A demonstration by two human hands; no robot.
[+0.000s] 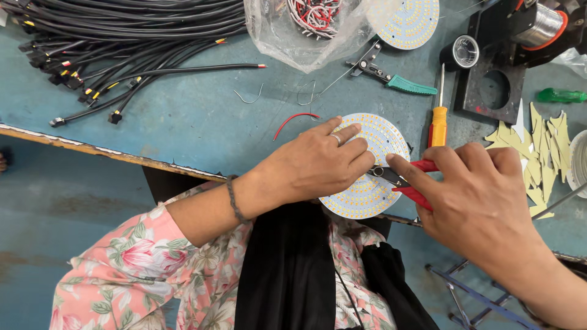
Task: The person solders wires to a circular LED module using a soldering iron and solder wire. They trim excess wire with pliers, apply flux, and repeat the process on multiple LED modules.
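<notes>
While my left hand (318, 162) pressed flat on the round, yellow-dotted LED board (373, 165), my right hand (477, 195) gripped red-handled cutters (409, 183) at it, beyond which a clear bag (293, 36) held red and white wires (316, 13).

Left hand (318, 162): palm down, fingers extended and slightly spread, a ring on one finger, a dark braided band at the wrist; forearm bare below a floral sleeve, entering from lower left. Right hand (477, 198): back toward the camera, fingers curled closed in a grip, index finger extended leftward, almost meeting the left fingertips.
</notes>
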